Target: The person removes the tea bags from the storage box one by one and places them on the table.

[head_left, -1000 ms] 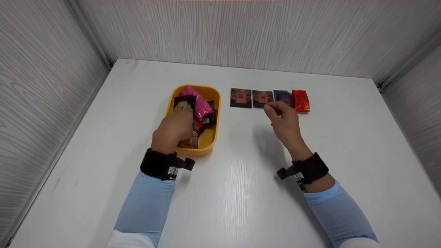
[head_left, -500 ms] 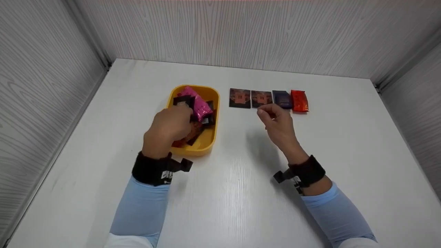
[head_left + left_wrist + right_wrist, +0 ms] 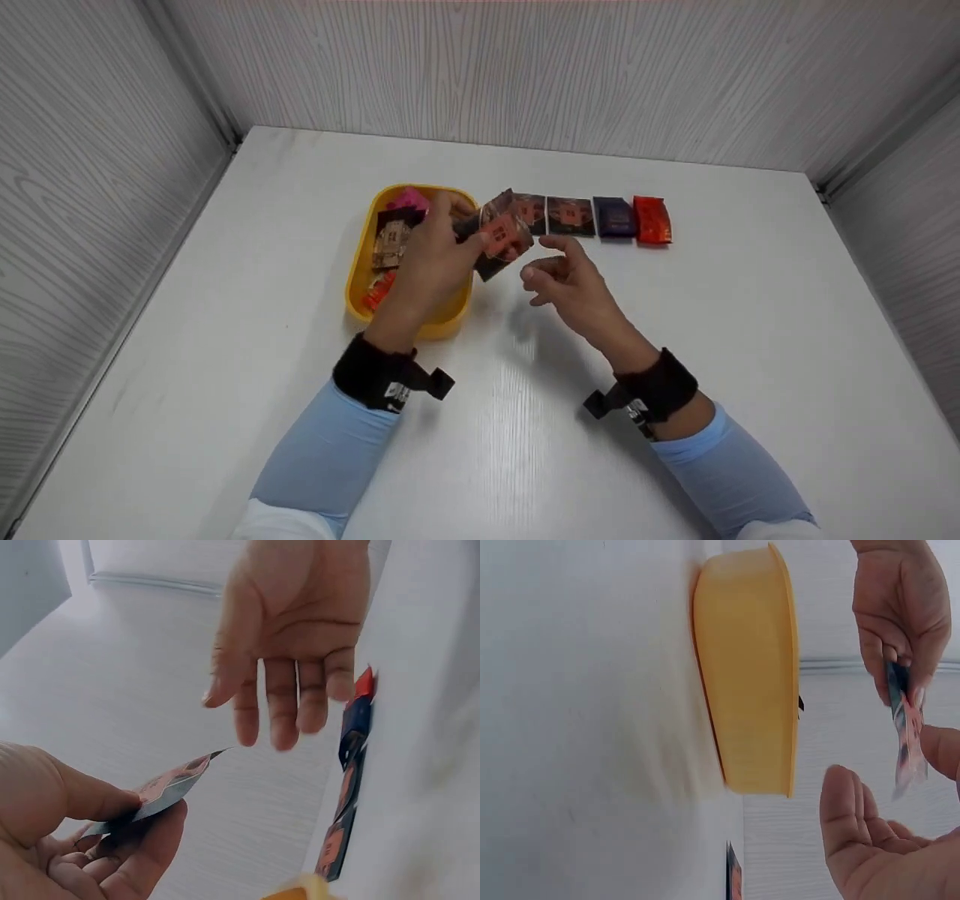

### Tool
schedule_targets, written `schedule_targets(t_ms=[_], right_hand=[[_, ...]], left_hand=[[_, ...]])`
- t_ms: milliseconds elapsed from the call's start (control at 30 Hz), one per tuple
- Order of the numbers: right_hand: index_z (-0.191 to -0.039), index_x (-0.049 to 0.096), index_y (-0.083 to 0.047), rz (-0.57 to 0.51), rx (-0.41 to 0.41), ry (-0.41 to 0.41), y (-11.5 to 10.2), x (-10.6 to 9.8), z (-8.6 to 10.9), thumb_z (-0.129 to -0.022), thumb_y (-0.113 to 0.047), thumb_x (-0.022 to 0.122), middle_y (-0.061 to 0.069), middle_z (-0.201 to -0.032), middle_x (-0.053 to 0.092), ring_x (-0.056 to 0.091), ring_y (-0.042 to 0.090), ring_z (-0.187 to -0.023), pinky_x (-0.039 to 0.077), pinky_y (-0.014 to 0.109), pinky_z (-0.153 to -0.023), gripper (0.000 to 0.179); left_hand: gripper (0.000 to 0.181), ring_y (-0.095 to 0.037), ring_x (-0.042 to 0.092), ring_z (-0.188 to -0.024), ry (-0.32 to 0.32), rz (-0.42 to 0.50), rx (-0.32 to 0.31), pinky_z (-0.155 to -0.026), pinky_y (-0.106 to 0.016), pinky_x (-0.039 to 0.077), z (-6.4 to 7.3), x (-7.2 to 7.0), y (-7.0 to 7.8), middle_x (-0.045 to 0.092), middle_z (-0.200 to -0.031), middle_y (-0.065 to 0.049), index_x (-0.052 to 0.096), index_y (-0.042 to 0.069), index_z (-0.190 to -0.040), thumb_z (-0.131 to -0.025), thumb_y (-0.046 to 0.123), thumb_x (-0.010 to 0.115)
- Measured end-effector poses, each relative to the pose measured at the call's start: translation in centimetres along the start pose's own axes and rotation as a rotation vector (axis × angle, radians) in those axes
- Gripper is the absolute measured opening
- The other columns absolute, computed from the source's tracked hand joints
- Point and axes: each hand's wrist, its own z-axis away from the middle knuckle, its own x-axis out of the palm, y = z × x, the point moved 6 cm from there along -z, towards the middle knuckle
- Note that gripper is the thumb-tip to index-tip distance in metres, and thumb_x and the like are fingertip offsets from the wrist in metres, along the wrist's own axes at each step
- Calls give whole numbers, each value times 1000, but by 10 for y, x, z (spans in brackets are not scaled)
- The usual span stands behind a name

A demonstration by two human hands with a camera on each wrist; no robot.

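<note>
The person's left hand (image 3: 435,262) pinches a thin, flat, dark square packet with a reddish printed front (image 3: 502,236) between thumb and fingers, holding it tilted and raised off the table. The right hand (image 3: 577,289) is held just beside the packet's far end, its fingers apart and loosely bent, with nothing in its grasp; in the head view a small gap separates it from the packet.

Behind the left hand stands a yellow, round-cornered plastic tub (image 3: 746,675), partly hidden by that hand and forearm. Inside it show a shiny pink packet (image 3: 410,199), a dark packet with a beige print (image 3: 391,236) and an orange-red packet (image 3: 380,289).

To the right of the tub, a row lies flat: two dark square packets with reddish prints (image 3: 571,216), the first partly covered in the head view by the held one, then a dark blue packet (image 3: 615,217) and a glossy red packet (image 3: 652,220).

Black wristbands (image 3: 660,386) and light blue sleeves (image 3: 739,465) cover the person's wrists and forearms. The white table (image 3: 525,465) meets grey wood-grain panels (image 3: 480,75).
</note>
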Motion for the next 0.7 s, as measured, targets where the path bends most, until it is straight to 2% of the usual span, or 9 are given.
schedule_targets(t_ms=[100,267,333,400,533,600,700], right_hand=[[-156,28,-7,-119,44,-32,5,6,1,-104,-8,66,19,-119,70,74,21,-99,63,36,-84,64],[-154,25,-7,-193,28,20,6,4,2,-106,1,57,13,-105,68,72,20,-89,62,34,-80,58],[-151,28,-6,-152,5,48,4,1,2,-106,3,55,9,-99,64,68,18,-86,61,32,-76,53],[-148,33,-6,-71,-35,65,2,-2,2,-106,3,55,9,-94,61,63,19,-83,59,31,-72,49],[-145,36,-5,128,-142,80,-4,-4,2,-106,1,57,12,-93,63,58,21,-78,55,31,-66,45],[-147,35,-6,172,-190,92,-6,-5,3,-106,0,58,15,-93,65,58,21,-76,54,30,-65,48],[-149,33,-10,175,-226,117,-7,-6,4,-105,-2,61,17,-96,68,61,22,-77,53,28,-67,53]], left_hand=[[38,-26,60,-95,-49,23,18,-78,-35,51,1,16,-2,62,-117,-12,43,17,-131,-104,27,67],[49,-25,63,-88,-141,-79,35,-76,-34,54,2,34,-7,66,-107,-11,38,16,-138,-102,25,70],[56,-26,65,-88,-175,-94,25,-78,-35,57,2,38,-10,68,-106,-11,37,16,-144,-101,23,72],[61,-25,67,-95,-192,-96,11,-83,-36,59,2,40,-11,69,-113,-9,37,17,-148,-100,22,73],[60,-25,65,-106,-179,-109,10,-90,-38,58,0,40,-11,66,-127,-9,39,20,-152,-101,18,72],[59,-26,65,-103,-169,-110,15,-87,-38,58,-1,39,-11,66,-126,-9,39,20,-152,-102,17,71],[60,-27,64,-98,-159,-67,4,-82,-38,57,-3,40,-12,66,-121,-9,37,22,-152,-102,16,70]])
